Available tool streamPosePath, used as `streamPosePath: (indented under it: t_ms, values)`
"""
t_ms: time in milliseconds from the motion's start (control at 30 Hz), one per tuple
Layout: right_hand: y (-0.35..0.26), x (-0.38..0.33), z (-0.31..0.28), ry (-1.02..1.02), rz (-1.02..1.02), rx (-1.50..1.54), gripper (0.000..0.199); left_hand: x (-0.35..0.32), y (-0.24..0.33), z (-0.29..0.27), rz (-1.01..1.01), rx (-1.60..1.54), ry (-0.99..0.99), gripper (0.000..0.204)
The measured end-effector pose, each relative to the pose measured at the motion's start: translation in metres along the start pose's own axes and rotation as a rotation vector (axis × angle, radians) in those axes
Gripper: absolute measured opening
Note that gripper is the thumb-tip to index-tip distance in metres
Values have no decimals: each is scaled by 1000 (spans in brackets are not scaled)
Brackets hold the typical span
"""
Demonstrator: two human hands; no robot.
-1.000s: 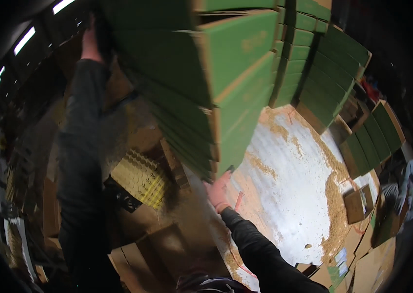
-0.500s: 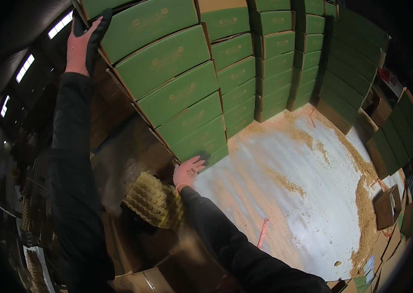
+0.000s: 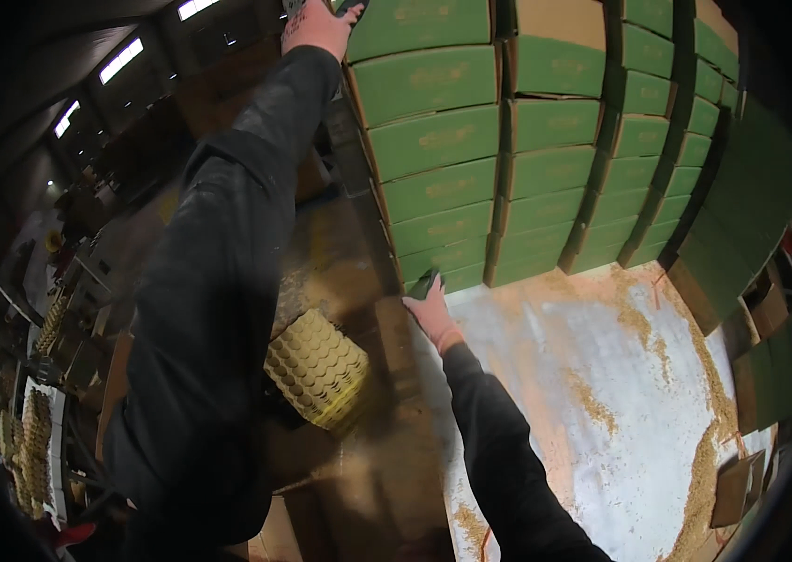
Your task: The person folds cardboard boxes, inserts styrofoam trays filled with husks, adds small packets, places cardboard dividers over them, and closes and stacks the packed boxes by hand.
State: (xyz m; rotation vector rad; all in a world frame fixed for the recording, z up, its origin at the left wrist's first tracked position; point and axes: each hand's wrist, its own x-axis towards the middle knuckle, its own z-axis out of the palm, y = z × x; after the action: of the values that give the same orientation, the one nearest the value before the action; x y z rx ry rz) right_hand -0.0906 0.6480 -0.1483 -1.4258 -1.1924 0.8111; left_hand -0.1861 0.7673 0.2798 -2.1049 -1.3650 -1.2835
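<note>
A column of stacked green cardboard boxes (image 3: 438, 136) stands ahead of me, its left side nearest my arms. At the top of the picture my left hand (image 3: 319, 28), in a pink and dark glove, is against the column's upper left edge. Its thumb reaches onto the box front, and its fingers, spread from the thumb, are partly cut off by the frame. Low down, my right hand (image 3: 435, 314), gloved alike, rests with spread fingers at the front of the bottom box (image 3: 452, 274), near its left corner.
More columns of green boxes (image 3: 555, 126) continue to the right, with further boxes (image 3: 742, 215) along the right side. A pale floor sheet (image 3: 621, 450) carries strewn brown crumbs (image 3: 592, 403). Yellowish moulded egg trays (image 3: 316, 365) are stacked below my left arm. An open carton (image 3: 739, 489) lies at lower right.
The view has swung left, so the boxes appear farther right. Both hands stay at the same column, which seems more in line with its neighbour. The right hand's fingers now point more upward.
</note>
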Motion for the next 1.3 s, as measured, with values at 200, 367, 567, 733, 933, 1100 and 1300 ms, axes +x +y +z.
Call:
streamPosePath:
  t_ms: [200, 367, 567, 733, 933, 1100, 1300]
  values:
    - [-113, -257, -84, -171, -30, 50, 56, -61, 28, 22, -225, -623, 370, 77]
    - [-78, -486, -196, 362, -8, -142, 47, -389, 231, -30, -432, -1423, -221, 34]
    - [-117, -843, -366, 872, 823, -1116, 55, -750, 376, -200, -574, -1262, -2014, 32]
    - [-104, -982, -376, 734, 821, -1216, 60, -846, 436, -309, 392, -819, -1499, 46]
    - [-118, -1006, -386, 926, 679, -922, 73, -711, 463, -375, 326, -1146, -1613, 53]
    - [-314, -1049, -406, 469, 197, -1194, 49, -624, 529, -439, 183, -1307, -1886, 35]
    - [-308, -1043, -454, 407, 374, -1289, 7, -617, 605, -441, 1463, -548, -2028, 43]
